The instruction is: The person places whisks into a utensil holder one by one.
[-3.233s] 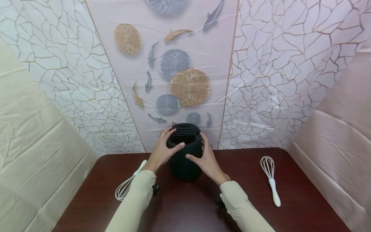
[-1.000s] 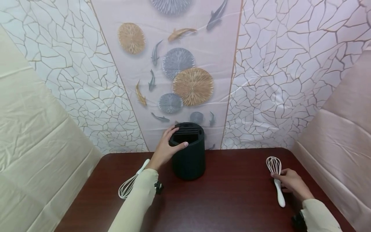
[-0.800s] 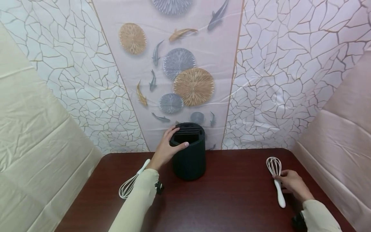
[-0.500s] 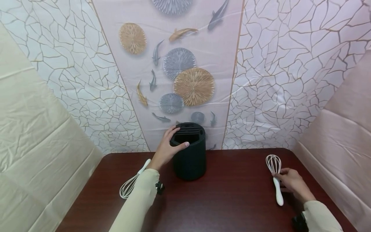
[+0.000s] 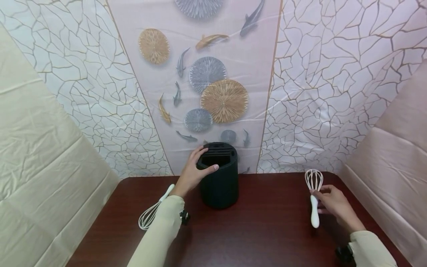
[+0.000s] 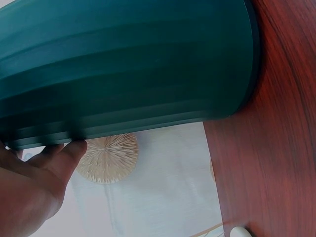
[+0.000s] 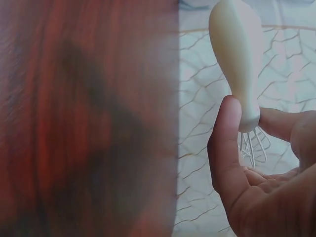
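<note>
In the head view a dark green, round utensil holder [image 5: 220, 189] with a slotted black top and a wide opening stands upright at the table's back. My left hand [image 5: 191, 177] holds its upper left side, thumb across the front rim and fingers round the back. The left wrist view shows the holder's ribbed wall [image 6: 148, 64] beside the fingers [image 6: 74, 153]. My right hand [image 5: 335, 203] pinches a white whisk [image 5: 314, 213] where handle meets wires, lifted off the table with the wires pointing up and away. The thick handle [image 7: 237, 54] fills the top of the right wrist view.
A second white whisk [image 5: 166, 193] lies on the table left of the holder, partly behind my left forearm. The dark red table [image 5: 267, 233] ends at a patterned back wall [image 5: 300, 111], and cream fabric panels [image 5: 393, 178] rise at both sides.
My right hand has left the holder, gone to the right-hand whisk, taken hold of it and raised it from the table. My left hand has stayed on the holder.
</note>
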Tool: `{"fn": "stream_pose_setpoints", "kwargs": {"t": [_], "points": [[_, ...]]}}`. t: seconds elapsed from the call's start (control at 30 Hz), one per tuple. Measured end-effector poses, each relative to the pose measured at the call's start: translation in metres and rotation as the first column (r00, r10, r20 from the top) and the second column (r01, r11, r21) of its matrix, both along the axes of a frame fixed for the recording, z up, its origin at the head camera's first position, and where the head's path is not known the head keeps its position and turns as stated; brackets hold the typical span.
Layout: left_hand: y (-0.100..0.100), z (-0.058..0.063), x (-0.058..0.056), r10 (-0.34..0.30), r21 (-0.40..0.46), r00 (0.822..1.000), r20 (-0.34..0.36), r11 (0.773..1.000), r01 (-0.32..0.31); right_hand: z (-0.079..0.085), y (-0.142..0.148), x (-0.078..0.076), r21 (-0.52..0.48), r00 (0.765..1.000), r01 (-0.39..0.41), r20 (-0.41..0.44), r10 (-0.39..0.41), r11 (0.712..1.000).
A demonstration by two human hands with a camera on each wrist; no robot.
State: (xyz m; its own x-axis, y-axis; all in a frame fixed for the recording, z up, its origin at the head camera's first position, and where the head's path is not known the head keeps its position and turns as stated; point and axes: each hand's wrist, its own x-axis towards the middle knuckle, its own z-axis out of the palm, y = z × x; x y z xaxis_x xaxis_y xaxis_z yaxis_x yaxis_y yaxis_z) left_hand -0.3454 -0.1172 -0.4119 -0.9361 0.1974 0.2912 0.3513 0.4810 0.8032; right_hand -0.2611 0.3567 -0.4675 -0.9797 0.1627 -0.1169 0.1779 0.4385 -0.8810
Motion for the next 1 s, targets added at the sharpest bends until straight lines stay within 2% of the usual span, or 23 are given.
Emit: {"fn": "stream_pose_setpoints", "kwargs": {"t": [0.27, 0.7, 1.0], "points": [[0.001, -0.001, 0.003, 0.005, 0.007, 1.0, 0.011, 1.0, -0.005, 0.017, -0.017, 0.003, -0.015, 0.999, -0.019, -0.047, 0.019, 1.0], [0.002, -0.001, 0.002, 0.012, 0.017, 1.0, 0.011, 1.0, -0.012, 0.036, -0.048, 0.0, -0.067, 0.992, -0.042, -0.123, 0.034, 0.997], [0.003, -0.001, 0.002, 0.01, 0.028, 1.0, 0.017, 1.0, -0.01, 0.046, -0.066, 0.001, -0.111, 0.992, -0.028, -0.123, 0.015, 0.993]]}}
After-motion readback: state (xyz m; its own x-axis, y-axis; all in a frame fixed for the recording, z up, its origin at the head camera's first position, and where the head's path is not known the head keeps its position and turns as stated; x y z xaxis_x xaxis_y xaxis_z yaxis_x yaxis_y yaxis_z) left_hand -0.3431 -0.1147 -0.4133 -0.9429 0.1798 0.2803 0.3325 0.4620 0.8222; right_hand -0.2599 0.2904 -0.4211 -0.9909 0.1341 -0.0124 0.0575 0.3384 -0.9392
